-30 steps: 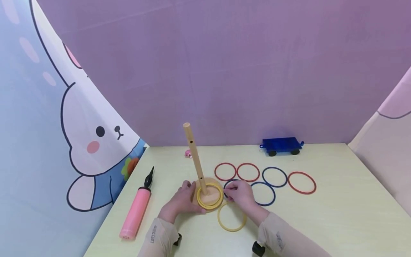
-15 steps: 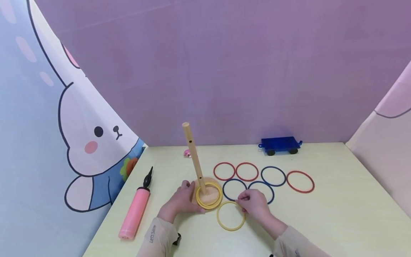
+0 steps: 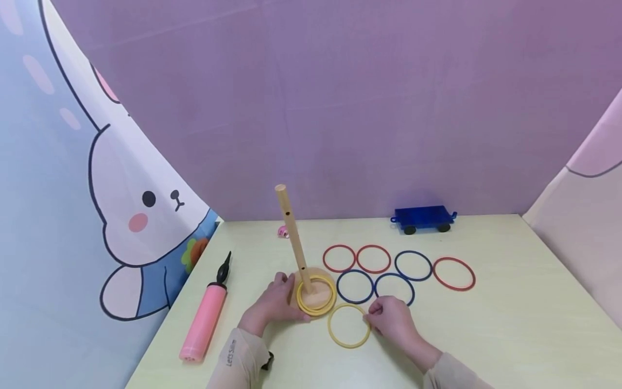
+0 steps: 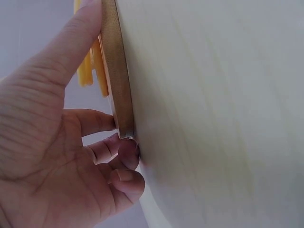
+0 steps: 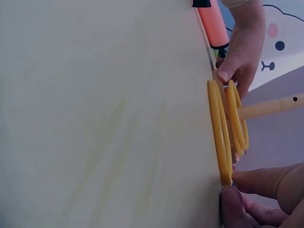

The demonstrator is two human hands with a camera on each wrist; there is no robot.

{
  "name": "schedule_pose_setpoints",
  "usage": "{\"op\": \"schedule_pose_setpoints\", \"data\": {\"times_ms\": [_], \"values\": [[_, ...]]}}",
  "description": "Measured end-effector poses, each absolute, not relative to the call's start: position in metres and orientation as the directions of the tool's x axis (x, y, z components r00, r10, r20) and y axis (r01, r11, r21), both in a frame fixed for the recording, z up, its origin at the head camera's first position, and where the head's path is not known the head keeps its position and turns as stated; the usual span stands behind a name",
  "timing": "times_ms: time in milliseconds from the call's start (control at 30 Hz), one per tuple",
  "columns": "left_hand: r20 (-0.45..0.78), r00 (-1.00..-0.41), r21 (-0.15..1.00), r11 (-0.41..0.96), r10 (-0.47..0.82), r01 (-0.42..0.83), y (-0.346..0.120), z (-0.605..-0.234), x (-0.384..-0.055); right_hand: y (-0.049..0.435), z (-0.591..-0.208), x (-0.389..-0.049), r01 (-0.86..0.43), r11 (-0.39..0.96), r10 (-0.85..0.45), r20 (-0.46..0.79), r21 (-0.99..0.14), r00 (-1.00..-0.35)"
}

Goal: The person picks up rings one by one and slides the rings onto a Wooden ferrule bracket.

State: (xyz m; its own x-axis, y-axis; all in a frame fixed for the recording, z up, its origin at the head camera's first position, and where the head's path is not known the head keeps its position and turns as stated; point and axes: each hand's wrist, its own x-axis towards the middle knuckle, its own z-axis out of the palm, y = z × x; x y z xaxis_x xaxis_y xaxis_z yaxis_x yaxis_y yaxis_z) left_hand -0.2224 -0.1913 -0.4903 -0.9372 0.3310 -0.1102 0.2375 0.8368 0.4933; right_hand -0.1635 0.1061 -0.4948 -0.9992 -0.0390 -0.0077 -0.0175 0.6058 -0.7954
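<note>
In the head view, a wooden peg (image 3: 294,237) stands tilted on its round base (image 3: 320,296), with yellow rings (image 3: 316,314) stacked around its foot. My left hand (image 3: 275,303) grips the near left edge of the base; the left wrist view shows thumb on top and fingers at the rim (image 4: 118,71). A separate yellow ring (image 3: 349,347) lies on the table just in front of the base. My right hand (image 3: 394,320) pinches its right edge between thumb and fingertips, as the right wrist view shows at the ring's end (image 5: 225,178).
Behind lie blue rings (image 3: 356,302) and red rings (image 3: 339,246). A blue toy wagon (image 3: 423,217) stands at the back right. A pink hand pump (image 3: 205,323) lies at the left, and a small pink object (image 3: 283,232) sits behind the peg.
My right hand has moved from the left blue ring toward me and slightly right, to the loose yellow ring's right edge. My left hand has kept its grip on the base.
</note>
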Motion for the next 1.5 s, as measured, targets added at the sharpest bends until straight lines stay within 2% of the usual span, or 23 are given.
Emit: {"op": "schedule_pose_setpoints", "data": {"times_ms": [333, 633, 933, 1300, 1500], "values": [[-0.105, -0.938, 0.486, 0.84, 0.331, 0.242, -0.192, -0.494, -0.223, 0.107, -0.5, -0.168, -0.08, 0.71, -0.083, 0.029, -0.7, -0.996], [-0.104, -0.939, 0.484, 0.842, 0.327, 0.239, -0.191, -0.493, -0.222, 0.108, -0.496, -0.167, -0.081, 0.714, -0.091, 0.022, -0.695, -0.996], [-0.11, -0.942, 0.473, 0.85, 0.316, 0.23, -0.191, -0.493, -0.222, 0.116, -0.495, -0.169, 0.052, 0.576, -0.087, -0.125, -0.816, -0.988], [-0.117, -0.943, 0.472, 0.853, 0.311, 0.223, -0.191, -0.492, -0.221, 0.129, -0.491, -0.171, 0.081, 0.406, -0.123, -0.143, -0.91, -0.982], [-0.127, -0.945, 0.481, 0.852, 0.302, 0.208, -0.19, -0.492, -0.222, 0.13, -0.475, -0.173, 0.142, 0.347, -0.085, -0.181, -0.927, -0.98]]}}
